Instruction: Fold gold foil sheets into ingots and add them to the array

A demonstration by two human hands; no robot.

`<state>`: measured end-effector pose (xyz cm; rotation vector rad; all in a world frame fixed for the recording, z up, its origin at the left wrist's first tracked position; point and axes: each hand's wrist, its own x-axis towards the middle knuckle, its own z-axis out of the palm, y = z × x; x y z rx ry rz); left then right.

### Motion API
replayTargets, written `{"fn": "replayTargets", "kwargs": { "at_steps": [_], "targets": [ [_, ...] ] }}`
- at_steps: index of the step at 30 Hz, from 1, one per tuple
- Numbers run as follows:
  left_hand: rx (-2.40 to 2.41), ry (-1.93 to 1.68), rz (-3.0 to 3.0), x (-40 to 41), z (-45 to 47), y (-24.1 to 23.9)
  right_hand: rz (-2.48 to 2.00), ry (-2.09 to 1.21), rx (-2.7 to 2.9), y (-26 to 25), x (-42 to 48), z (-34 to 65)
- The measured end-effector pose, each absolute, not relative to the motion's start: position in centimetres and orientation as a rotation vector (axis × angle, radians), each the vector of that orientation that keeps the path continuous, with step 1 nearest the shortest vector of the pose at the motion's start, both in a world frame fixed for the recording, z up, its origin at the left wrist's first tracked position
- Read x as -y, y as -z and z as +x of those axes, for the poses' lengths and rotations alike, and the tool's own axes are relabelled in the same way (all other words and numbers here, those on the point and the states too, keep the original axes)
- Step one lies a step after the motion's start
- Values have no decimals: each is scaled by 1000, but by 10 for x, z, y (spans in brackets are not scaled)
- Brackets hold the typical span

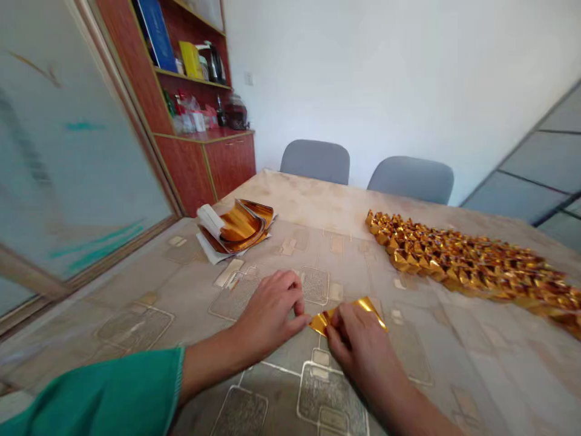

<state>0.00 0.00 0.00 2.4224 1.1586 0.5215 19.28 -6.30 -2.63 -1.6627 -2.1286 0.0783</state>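
Note:
A small sheet of gold foil paper (370, 306) lies on the table (476, 357) right in front of me. My right hand (361, 345) presses down on it, fingers bent together over the sheet. My left hand (270, 309) rests beside it, fingers curled, thumb tip touching the paper's left corner. A green sleeve covers my left forearm.
A long heap of folded gold paper pieces (472, 263) stretches across the right side of the table. A stack of gold and white sheets (236, 230) lies at the left. Two grey chairs (363, 166) stand behind the table, and a red wooden cabinet (200, 145) at the back left.

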Motion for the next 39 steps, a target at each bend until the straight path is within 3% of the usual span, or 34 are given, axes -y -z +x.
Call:
{"fn": "replayTargets", "kwargs": {
  "at_steps": [14, 23, 39],
  "targets": [
    [-1105, -604, 2403, -7, -8, 2, -1614, -120, 2246, 18, 64, 195],
    [-479, -650, 3089, 18, 1, 10, -1611, -63, 2258, 20, 62, 194],
    [-707, -670, 3092, 12, -15, 2, -1637, -142, 2288, 10, 64, 194]
  ]
}}
